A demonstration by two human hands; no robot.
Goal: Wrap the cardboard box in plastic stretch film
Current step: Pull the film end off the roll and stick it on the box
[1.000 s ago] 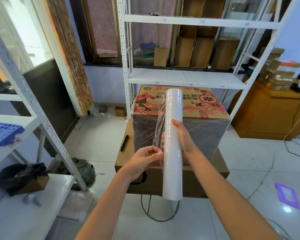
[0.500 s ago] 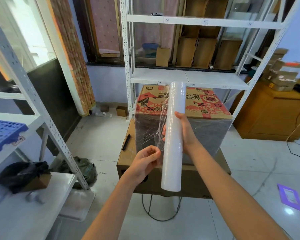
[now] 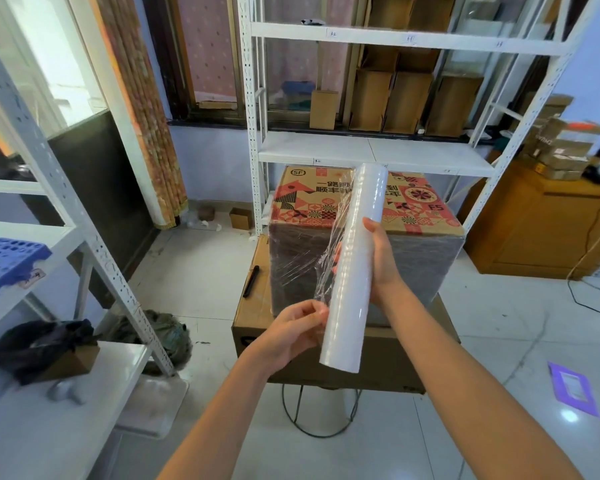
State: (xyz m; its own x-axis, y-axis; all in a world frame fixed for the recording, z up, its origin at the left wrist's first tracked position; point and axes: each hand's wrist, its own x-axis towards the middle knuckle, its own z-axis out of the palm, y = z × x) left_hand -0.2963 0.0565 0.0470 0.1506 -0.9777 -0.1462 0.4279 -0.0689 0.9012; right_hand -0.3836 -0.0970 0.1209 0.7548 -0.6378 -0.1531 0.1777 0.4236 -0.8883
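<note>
A printed cardboard box (image 3: 409, 206) stands ahead of me, its sides covered in stretch film. It rests on a flat brown carton (image 3: 388, 358). In front of it I hold a white roll of stretch film (image 3: 355, 271) nearly upright, tilted right at the top. My right hand (image 3: 383, 261) grips the roll around its middle from the right. My left hand (image 3: 293, 329) pinches the loose film edge (image 3: 326, 268) at the roll's lower left. A crinkled flap of film spreads between the roll and my fingers.
A black marker (image 3: 250, 280) lies on the flat carton's left edge. White metal shelving (image 3: 371, 150) with cartons stands behind the box; another rack (image 3: 59, 188) is at left. A wooden cabinet (image 3: 548, 230) is at right. A cable loop (image 3: 312, 420) lies on the tiled floor.
The roll has tilted its top further right and risen slightly. My left hand has drawn the film edge a little away from the roll, down and left.
</note>
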